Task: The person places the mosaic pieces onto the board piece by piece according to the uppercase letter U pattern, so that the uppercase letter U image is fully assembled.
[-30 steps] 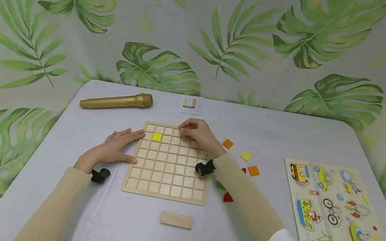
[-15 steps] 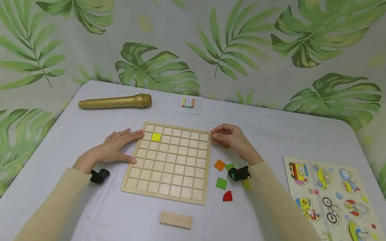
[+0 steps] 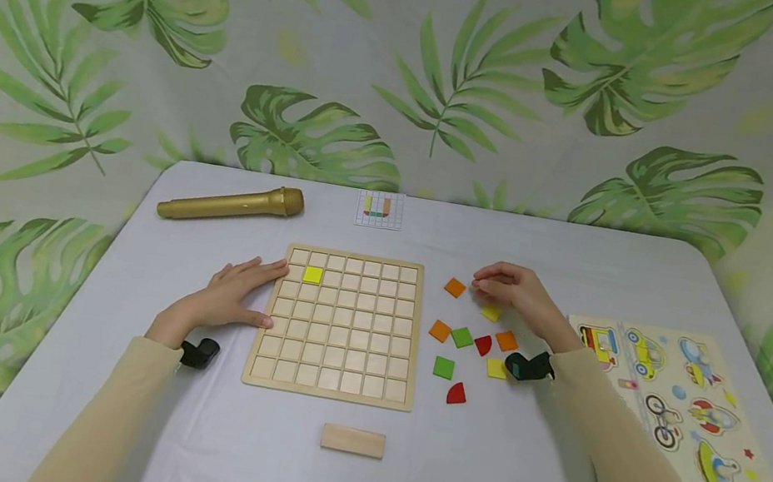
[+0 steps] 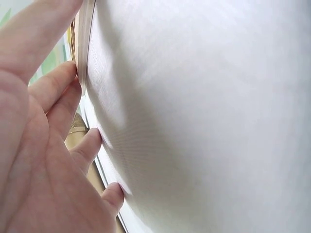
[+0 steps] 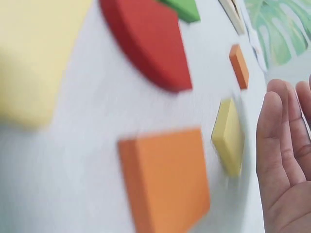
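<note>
A square wooden grid board [image 3: 330, 396] lies in the middle of the table, with one yellow square tile [image 3: 313, 274] in a cell of its upper left. My left hand [image 3: 222, 297] rests at the board's left edge, fingers spread, thumb and fingertips against the frame. In the left wrist view, some fingertips touch the white cloth. My right hand [image 3: 516, 297] is over the loose tiles, its fingers extended and holding nothing. Close under its fingertips lies a yellow tile [image 5: 228, 137], with an orange tile [image 3: 455, 287] to their left. A red quarter-round tile [image 5: 153, 46] shows large in the right wrist view.
Several green, orange, red and yellow tiles lie right of the board, including a green tile [image 3: 444, 367]. A pattern card [image 3: 380, 210] and a gold microphone [image 3: 233, 204] lie behind. A wooden block [image 3: 352, 440] is in front; a picture puzzle [image 3: 703, 443] lies right.
My right hand has moved right from above the board's top edge to the loose tiles, uncovering cells without a new tile. My left hand has stayed at the board's edge.
</note>
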Available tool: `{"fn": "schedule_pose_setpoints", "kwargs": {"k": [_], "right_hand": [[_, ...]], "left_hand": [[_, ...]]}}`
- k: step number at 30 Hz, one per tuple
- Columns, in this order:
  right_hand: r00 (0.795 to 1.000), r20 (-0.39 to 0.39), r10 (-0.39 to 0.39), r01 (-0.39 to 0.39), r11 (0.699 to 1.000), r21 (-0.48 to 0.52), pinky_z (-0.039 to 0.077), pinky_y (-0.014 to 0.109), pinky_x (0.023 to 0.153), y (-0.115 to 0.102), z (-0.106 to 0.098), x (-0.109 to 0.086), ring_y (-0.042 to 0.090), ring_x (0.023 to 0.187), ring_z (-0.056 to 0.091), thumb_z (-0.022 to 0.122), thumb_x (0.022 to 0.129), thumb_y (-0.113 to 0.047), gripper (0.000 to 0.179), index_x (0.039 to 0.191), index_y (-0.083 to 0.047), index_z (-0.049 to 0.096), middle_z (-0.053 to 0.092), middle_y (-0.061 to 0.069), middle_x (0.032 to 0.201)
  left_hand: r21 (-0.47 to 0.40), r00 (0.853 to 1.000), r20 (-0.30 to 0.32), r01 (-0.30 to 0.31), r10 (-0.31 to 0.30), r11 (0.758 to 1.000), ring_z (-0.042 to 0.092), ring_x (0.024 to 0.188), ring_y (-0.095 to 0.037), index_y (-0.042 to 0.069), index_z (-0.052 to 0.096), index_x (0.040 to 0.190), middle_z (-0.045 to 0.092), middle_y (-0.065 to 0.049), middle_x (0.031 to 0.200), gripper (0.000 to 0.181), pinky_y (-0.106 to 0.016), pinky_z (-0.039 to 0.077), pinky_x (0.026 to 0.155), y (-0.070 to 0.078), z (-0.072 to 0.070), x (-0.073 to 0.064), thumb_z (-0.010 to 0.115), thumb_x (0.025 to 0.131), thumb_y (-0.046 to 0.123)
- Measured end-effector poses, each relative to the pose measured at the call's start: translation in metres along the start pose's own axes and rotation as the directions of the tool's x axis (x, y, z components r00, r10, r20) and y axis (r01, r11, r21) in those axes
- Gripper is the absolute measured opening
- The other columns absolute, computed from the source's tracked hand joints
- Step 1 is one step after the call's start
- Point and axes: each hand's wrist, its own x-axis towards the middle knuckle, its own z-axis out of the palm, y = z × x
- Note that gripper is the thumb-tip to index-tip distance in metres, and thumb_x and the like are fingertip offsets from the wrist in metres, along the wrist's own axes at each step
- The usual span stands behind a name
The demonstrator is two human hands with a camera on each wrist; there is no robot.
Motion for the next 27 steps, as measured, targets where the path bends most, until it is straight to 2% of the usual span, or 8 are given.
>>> {"fn": "schedule_pose_setpoints", "kwargs": {"k": [6,13,19,21,27], "right_hand": [[0.999,-0.037,0.022,-0.023,0.999,-0.029,0.05,0.025,0.085,0.007,-0.013,-0.011,0.016,0.095,0.063,0.059,0.096,-0.016,0.035,0.119,0.011,0.055,0.059,0.028,0.117],[0.995,-0.083,0.053,-0.062,0.991,-0.118,0.051,0.023,0.076,0.01,-0.014,-0.015,0.016,0.087,0.059,0.062,0.094,-0.015,0.031,0.117,0.006,0.058,0.064,0.018,0.113],[0.998,-0.059,0.037,-0.047,0.982,-0.185,0.047,0.025,0.074,0.008,-0.012,-0.02,0.021,0.09,0.056,0.061,0.092,-0.005,0.027,0.117,0.006,0.058,0.061,0.021,0.115],[0.998,-0.047,0.037,-0.046,0.979,-0.198,0.047,0.026,0.076,-0.002,-0.008,-0.026,0.026,0.094,0.054,0.059,0.092,-0.001,0.027,0.118,0.009,0.057,0.059,0.025,0.116],[0.999,-0.033,0.013,-0.021,0.969,-0.247,0.046,0.021,0.077,0.005,-0.008,-0.024,0.03,0.097,0.051,0.06,0.09,0.003,0.029,0.118,0.008,0.058,0.058,0.024,0.116]], "left_hand": [[-0.006,1.0,-0.001,0.001,-0.001,1.0,0.006,0.142,-0.041,0.009,0.028,0.151,0.02,-0.011,0.157,0.091,-0.066,-0.003,0.105,0.0,0.0,0.0,0.075,0.08,0.041],[-0.01,1.0,-0.002,0.005,-0.005,1.0,0.006,0.142,-0.041,0.01,0.029,0.151,0.02,-0.01,0.157,0.091,-0.065,-0.004,0.106,-0.003,0.001,0.001,0.075,0.08,0.042],[-0.013,1.0,0.001,0.006,-0.006,1.0,0.005,0.142,-0.04,0.009,0.027,0.152,0.019,-0.011,0.157,0.091,-0.065,-0.004,0.106,0.0,0.0,-0.001,0.075,0.081,0.04],[-0.014,1.0,0.001,0.007,-0.007,1.0,0.005,0.143,-0.04,0.009,0.027,0.152,0.019,-0.012,0.157,0.091,-0.065,-0.004,0.106,0.001,0.0,-0.001,0.075,0.081,0.039],[-0.013,1.0,-0.002,0.008,-0.008,1.0,0.005,0.143,-0.039,0.009,0.027,0.152,0.019,-0.011,0.157,0.09,-0.064,-0.004,0.106,0.003,0.0,-0.001,0.075,0.081,0.039]]}}
